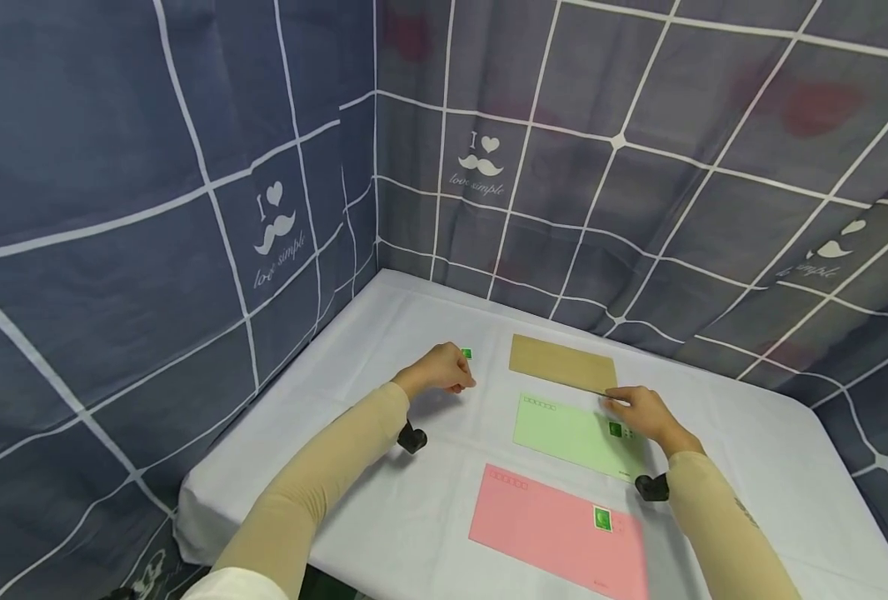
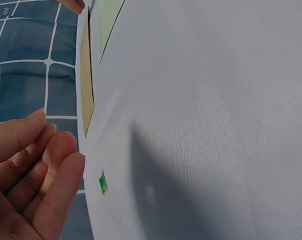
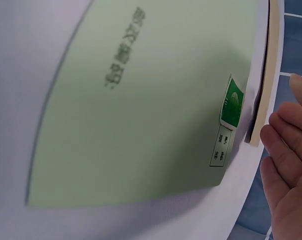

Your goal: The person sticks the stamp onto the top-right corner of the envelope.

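My left hand [image 1: 444, 368] hovers over the white cloth with its fingers loosely bent; the left wrist view shows nothing between thumb and fingertips. Just beyond it a loose green stamp [image 1: 466, 354] lies on the cloth. At the near right corner of the brown envelope [image 1: 562, 362] is my right hand [image 1: 642, 412], its fingers [image 3: 286, 155] fairly straight and right at the envelope's end. Below that hand lies a light green envelope [image 1: 575, 433] bearing a green stamp [image 3: 233, 105] near its right edge.
Nearest me, a pink envelope [image 1: 541, 521] with a green stamp [image 1: 602, 518] lies on the white-covered table [image 1: 384, 517]. Dark grid-patterned curtains [image 1: 489, 158] hang along the table's left and far sides. A small black device [image 1: 412, 437] sits under each wrist.
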`<state>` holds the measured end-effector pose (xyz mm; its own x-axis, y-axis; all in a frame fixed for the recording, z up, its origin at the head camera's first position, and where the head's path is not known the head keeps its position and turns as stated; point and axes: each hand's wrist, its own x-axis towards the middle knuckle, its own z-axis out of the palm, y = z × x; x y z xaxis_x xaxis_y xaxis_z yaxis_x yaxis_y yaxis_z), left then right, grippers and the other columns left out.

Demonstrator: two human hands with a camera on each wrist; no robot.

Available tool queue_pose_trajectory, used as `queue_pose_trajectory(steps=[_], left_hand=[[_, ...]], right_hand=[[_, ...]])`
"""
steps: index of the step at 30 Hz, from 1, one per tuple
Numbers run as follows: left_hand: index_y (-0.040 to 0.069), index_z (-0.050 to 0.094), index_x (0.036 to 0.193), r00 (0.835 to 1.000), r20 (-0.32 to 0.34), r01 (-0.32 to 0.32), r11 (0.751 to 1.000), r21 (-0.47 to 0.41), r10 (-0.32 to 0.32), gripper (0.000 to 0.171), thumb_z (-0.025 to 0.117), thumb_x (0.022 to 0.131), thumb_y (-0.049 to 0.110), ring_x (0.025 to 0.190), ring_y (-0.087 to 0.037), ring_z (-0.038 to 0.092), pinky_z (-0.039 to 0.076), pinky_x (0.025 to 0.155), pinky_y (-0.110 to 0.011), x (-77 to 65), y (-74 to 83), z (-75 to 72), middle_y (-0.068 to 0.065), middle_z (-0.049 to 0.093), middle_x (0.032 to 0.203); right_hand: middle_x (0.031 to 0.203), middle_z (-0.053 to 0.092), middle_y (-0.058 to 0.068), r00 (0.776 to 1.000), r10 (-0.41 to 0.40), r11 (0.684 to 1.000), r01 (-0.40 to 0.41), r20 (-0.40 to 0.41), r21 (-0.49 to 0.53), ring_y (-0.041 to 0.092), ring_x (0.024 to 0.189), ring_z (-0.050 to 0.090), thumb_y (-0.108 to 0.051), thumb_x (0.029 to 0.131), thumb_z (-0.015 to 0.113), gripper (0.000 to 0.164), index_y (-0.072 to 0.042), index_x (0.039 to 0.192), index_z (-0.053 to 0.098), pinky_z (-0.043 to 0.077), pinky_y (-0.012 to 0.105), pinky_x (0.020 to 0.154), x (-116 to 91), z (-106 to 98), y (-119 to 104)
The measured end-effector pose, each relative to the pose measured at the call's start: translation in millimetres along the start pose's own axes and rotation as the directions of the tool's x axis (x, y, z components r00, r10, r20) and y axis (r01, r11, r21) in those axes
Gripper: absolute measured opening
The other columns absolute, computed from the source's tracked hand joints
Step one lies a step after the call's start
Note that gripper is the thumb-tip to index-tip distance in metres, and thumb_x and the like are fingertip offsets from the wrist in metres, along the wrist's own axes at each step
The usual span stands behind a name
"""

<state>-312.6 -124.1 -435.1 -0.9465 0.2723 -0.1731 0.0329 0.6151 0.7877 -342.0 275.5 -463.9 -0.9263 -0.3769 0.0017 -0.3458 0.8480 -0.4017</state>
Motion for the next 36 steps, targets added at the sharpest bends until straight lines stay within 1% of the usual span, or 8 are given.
queue_pose_trajectory(steps=[6, 9, 13, 16, 20, 25, 29, 36], left_hand=[[-0.004, 0.075, 0.089, 1.000, -0.014, 0.002, 1.000, -0.008, -0.002, 0.016, 0.076, 0.088, 0.012, 0.067, -0.017, 0.068, 0.061, 0.070, -0.031, -2.0, -0.7, 1.5, -0.002, 0.067, 0.067], [-0.003, 0.075, 0.088, 1.000, -0.016, 0.001, 1.000, -0.006, -0.001, 0.015, 0.076, 0.088, 0.012, 0.065, -0.016, 0.068, 0.060, 0.067, -0.029, -4.2, -3.2, 3.3, -0.004, 0.068, 0.068], [-0.003, 0.075, 0.088, 1.000, -0.020, 0.004, 1.000, -0.008, -0.004, 0.014, 0.076, 0.088, 0.011, 0.061, -0.012, 0.064, 0.057, 0.062, -0.024, -7.0, -5.7, 5.0, -0.011, 0.073, 0.076], [-0.004, 0.075, 0.089, 1.000, -0.020, 0.005, 1.000, -0.017, -0.006, 0.014, 0.076, 0.088, 0.011, 0.062, -0.013, 0.065, 0.057, 0.061, -0.022, -8.0, -5.4, 4.4, -0.015, 0.074, 0.081], [-0.005, 0.075, 0.091, 1.000, -0.018, -0.001, 1.000, -0.011, 0.000, 0.016, 0.076, 0.088, 0.011, 0.063, -0.015, 0.066, 0.056, 0.060, -0.022, -7.7, -3.3, 1.2, -0.009, 0.072, 0.074], [-0.006, 0.075, 0.092, 0.999, -0.030, -0.014, 1.000, 0.004, 0.014, 0.018, 0.075, 0.088, 0.011, 0.059, -0.010, 0.061, 0.053, 0.058, -0.019, -5.4, -0.8, 0.0, -0.002, 0.067, 0.066], [-0.005, 0.075, 0.091, 1.000, -0.025, -0.011, 1.000, 0.005, 0.011, 0.017, 0.076, 0.088, 0.012, 0.059, -0.010, 0.062, 0.053, 0.058, -0.020, -5.6, 0.0, 1.3, -0.003, 0.069, 0.069], [-0.003, 0.075, 0.088, 1.000, -0.027, 0.010, 1.000, -0.006, -0.010, 0.014, 0.076, 0.088, 0.011, 0.062, -0.012, 0.065, 0.056, 0.061, -0.022, -8.0, -1.6, 4.0, -0.008, 0.072, 0.075]], right_hand=[[0.131, 0.060, 0.033, 1.000, -0.001, 1.000, 0.002, -0.029, 0.027, 0.054, 0.123, 0.053, -0.020, 0.100, 0.060, 0.038, 0.007, 0.126, 0.064, 0.044, 0.063, 0.102, 3.6, 3.3, 2.9], [0.131, 0.059, 0.033, 1.000, 0.004, 1.000, -0.004, -0.029, 0.023, 0.054, 0.123, 0.053, -0.020, 0.100, 0.059, 0.038, 0.007, 0.126, 0.064, 0.044, 0.063, 0.102, 5.8, 4.7, 4.1], [0.130, 0.060, 0.033, 0.999, 0.018, 1.000, -0.017, -0.034, 0.024, 0.054, 0.121, 0.054, -0.019, 0.099, 0.060, 0.038, 0.008, 0.125, 0.064, 0.044, 0.063, 0.101, 7.4, 8.0, 7.1], [0.130, 0.060, 0.033, 0.999, 0.028, 0.999, -0.028, -0.022, 0.020, 0.054, 0.121, 0.054, -0.019, 0.100, 0.059, 0.038, 0.009, 0.126, 0.064, 0.044, 0.063, 0.101, 9.3, 11.2, 9.2], [0.131, 0.060, 0.032, 0.999, 0.036, 0.999, -0.036, 0.002, 0.005, 0.053, 0.124, 0.053, -0.019, 0.101, 0.057, 0.038, 0.008, 0.128, 0.063, 0.043, 0.063, 0.104, 14.5, 12.6, 9.4], [0.130, 0.060, 0.033, 0.999, 0.038, 0.999, -0.038, 0.006, -0.002, 0.054, 0.124, 0.052, -0.018, 0.101, 0.055, 0.037, 0.009, 0.127, 0.063, 0.042, 0.064, 0.104, 17.2, 9.2, 6.3], [0.130, 0.060, 0.033, 0.999, 0.050, 0.999, -0.050, 0.016, -0.016, 0.054, 0.125, 0.052, -0.017, 0.101, 0.055, 0.036, 0.008, 0.127, 0.063, 0.042, 0.063, 0.104, 15.7, 8.3, 5.0], [0.126, 0.063, 0.031, 0.999, 0.040, 0.998, -0.039, 0.015, -0.042, 0.053, 0.122, 0.055, -0.016, 0.100, 0.057, 0.034, 0.006, 0.125, 0.066, 0.044, 0.063, 0.103, 12.7, 9.2, 4.9]])
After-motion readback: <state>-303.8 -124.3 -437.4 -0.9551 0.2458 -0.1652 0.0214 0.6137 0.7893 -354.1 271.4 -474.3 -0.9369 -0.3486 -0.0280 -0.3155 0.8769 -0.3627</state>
